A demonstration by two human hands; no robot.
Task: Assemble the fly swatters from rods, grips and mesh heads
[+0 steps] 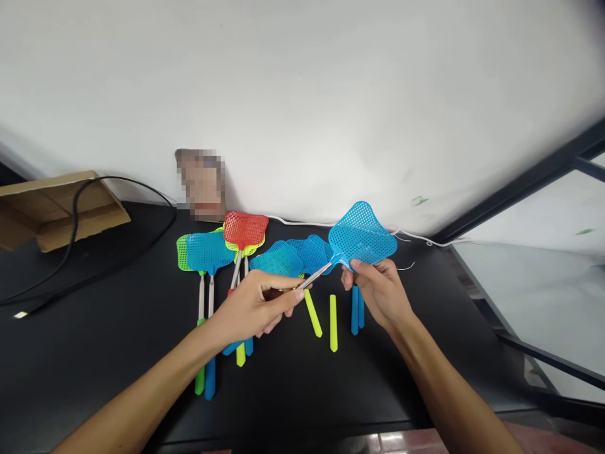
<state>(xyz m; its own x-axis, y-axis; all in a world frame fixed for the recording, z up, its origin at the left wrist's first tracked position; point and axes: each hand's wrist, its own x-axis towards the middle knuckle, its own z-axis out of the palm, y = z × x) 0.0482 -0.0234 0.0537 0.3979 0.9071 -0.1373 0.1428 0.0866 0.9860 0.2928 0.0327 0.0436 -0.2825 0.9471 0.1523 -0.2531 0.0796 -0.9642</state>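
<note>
My left hand (259, 306) is closed on a silver metal rod (314, 275), which slants up to the neck of a blue fly swatter head (363, 236). Thumb and fingers of my right hand (378, 284) pinch that head's lower edge. Whether rod and head are fully joined I cannot tell. Behind my left hand lie more blue swatter heads (278, 258). Below the hands are loose yellow handles (333, 323) and blue handles (355, 312). Swatters with handles lie to the left, including a blue one (210, 252) and a red one (246, 228); my left hand partly covers them.
An open cardboard box (85, 208) stands at the back left of the black table (302, 397), with a black cable (118, 255) in front. A pixelated item (202, 186) leans on the white wall (302, 113). White cord (302, 222) runs along it; a dark metal frame (529, 183) rises at right.
</note>
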